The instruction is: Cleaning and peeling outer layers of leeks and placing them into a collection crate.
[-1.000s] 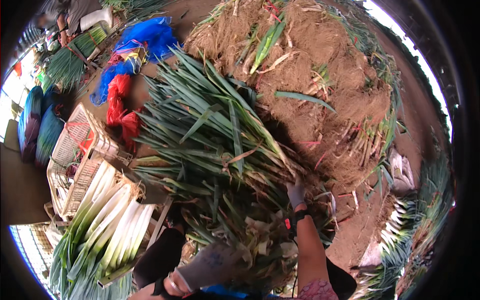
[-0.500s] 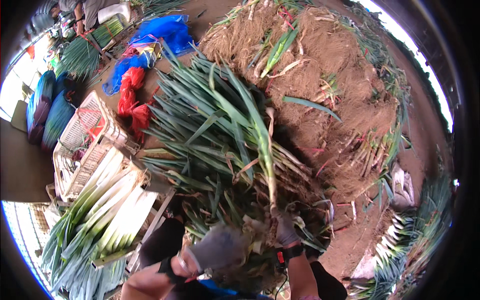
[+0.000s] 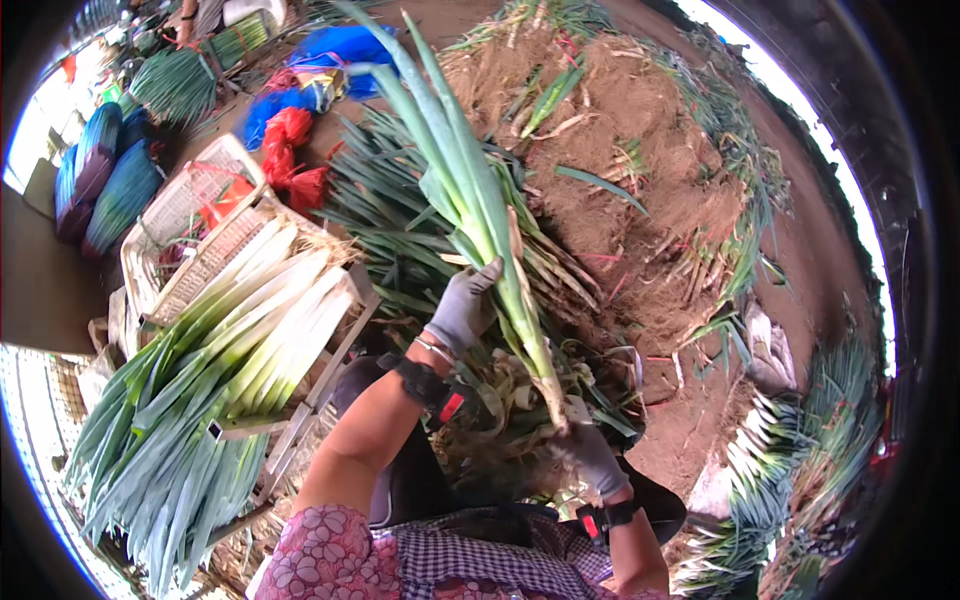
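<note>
A long green leek (image 3: 508,285) slants across the middle, its leaves fanned toward the far side and its root end toward me. My right hand (image 3: 592,458), in a grey glove, is closed round the root end. Higher on the stalk my left hand (image 3: 465,308), also gloved, is closed against the leek where the leaves begin; some of its fingers are hidden. Behind lies a heap of untrimmed leeks (image 3: 385,195). Loose peeled leaves (image 3: 505,385) lie below the stalk, between my hands.
To the left, cleaned white leeks (image 3: 265,330) rest on a metal-framed stand (image 3: 310,415) beside a cream plastic crate (image 3: 215,250). Red netting (image 3: 290,160) and blue netting (image 3: 335,55) lie beyond. A rooty leek pile (image 3: 640,130) covers the right; more leeks (image 3: 765,450) lie lower right.
My left hand has risen from low beside the roots to the upper stalk. The leek now leans farther left and stands nearer, still held at its root end by my right hand.
</note>
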Demonstrator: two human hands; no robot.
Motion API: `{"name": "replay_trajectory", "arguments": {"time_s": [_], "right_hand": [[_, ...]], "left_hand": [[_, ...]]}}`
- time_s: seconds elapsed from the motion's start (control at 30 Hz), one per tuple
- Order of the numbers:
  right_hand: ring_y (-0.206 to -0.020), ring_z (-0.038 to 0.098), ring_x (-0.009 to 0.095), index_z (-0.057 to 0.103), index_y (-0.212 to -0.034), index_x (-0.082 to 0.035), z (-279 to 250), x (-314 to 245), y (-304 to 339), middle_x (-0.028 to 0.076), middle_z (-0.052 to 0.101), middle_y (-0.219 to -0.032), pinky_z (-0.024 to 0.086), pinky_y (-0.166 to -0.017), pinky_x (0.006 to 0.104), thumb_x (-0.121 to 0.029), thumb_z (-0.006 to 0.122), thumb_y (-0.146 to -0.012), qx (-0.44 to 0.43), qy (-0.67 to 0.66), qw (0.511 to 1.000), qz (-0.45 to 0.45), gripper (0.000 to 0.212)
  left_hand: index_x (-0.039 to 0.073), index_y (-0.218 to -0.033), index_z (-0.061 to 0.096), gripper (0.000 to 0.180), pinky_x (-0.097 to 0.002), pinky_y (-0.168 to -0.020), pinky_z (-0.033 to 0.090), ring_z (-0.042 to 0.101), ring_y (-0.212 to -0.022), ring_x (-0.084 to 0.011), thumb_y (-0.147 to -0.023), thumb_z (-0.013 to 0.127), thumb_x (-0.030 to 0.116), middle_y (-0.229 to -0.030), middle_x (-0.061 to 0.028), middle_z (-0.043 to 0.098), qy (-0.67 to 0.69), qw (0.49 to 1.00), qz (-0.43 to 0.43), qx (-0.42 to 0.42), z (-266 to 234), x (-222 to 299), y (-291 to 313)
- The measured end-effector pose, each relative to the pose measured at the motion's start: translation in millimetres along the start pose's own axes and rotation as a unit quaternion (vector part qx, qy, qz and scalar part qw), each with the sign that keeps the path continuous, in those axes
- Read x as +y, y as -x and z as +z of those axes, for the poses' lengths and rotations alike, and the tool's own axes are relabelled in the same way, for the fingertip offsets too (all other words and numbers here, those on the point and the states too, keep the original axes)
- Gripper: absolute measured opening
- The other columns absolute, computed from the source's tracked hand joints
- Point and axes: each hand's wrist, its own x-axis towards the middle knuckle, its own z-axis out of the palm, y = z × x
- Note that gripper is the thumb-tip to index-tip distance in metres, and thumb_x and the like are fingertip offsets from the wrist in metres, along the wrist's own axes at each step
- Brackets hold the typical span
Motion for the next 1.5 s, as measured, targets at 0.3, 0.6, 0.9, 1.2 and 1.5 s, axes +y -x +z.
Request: {"name": "replay_trajectory", "arguments": {"time_s": [0.3,0.6,0.9,1.2,1.5], "right_hand": [[-0.087,0.061,0.017,0.068,-0.117,0.005,121.6,-121.3,-149.8,0.008,0.071,-0.1,0.05,-0.082,0.0361,-0.018,0.068,-0.1,0.174,-0.138,0.927,-0.301,0.029],[-0.089,0.068,0.038,0.07,-0.109,-0.005,87.1,61.8,-117.2,0.017,0.072,-0.104,0.052,-0.085,0.0448,-0.024,0.06,-0.101,0.254,0.513,0.799,-0.184,0.023],[-0.094,0.067,0.028,0.062,-0.123,0.003,119.0,-164.7,-88.4,0.021,0.07,-0.105,0.051,-0.085,0.0404,-0.021,0.072,-0.096,0.22,0.116,0.895,-0.37,0.038],[-0.089,0.063,0.013,0.062,-0.122,0.002,127.9,-188.9,-107.5,0.005,0.068,-0.102,0.053,-0.079,0.0306,-0.008,0.073,-0.093,0.072,-0.212,0.936,-0.271,0.033],[-0.084,0.063,0.009,0.066,-0.117,0.0,147.5,-142.6,-101.7,0.001,0.068,-0.096,0.051,-0.074,0.0263,-0.004,0.077,-0.087,0.114,-0.124,0.961,-0.22,0.033]], "left_hand": [[0.002,-0.121,0.068,0.024,-0.0294,-0.081,0.054,0.065,-0.086,-0.0101,-0.1,0.072,0.013,-0.105,-0.0022,0.074,-0.096,0.978,0.15,0.105,-18.2,65.1,47.9],[0.0,-0.12,0.065,0.025,-0.0355,-0.071,0.06,0.069,-0.077,-0.0174,-0.101,0.071,0.015,-0.096,-0.0068,0.072,-0.086,0.982,0.155,0.066,-31.2,105.7,56.2],[-0.002,-0.136,0.058,0.065,-0.037,-0.102,0.05,0.063,-0.116,-0.0213,-0.1,0.068,0.051,-0.128,-0.0089,0.066,-0.073,0.986,0.098,-0.114,-24.0,86.1,38.3],[-0.003,-0.107,0.072,0.029,-0.0288,-0.07,0.054,0.063,-0.075,-0.0092,-0.1,0.075,0.025,-0.089,-0.001,0.07,-0.144,0.985,0.079,0.053,-20.2,67.4,50.7],[-0.004,-0.114,0.074,0.033,-0.0248,-0.061,0.052,0.065,-0.069,-0.0104,-0.106,0.063,0.026,-0.089,-0.0047,0.074,-0.176,0.965,0.131,0.144,-40.2,84.7,43.9]]}}
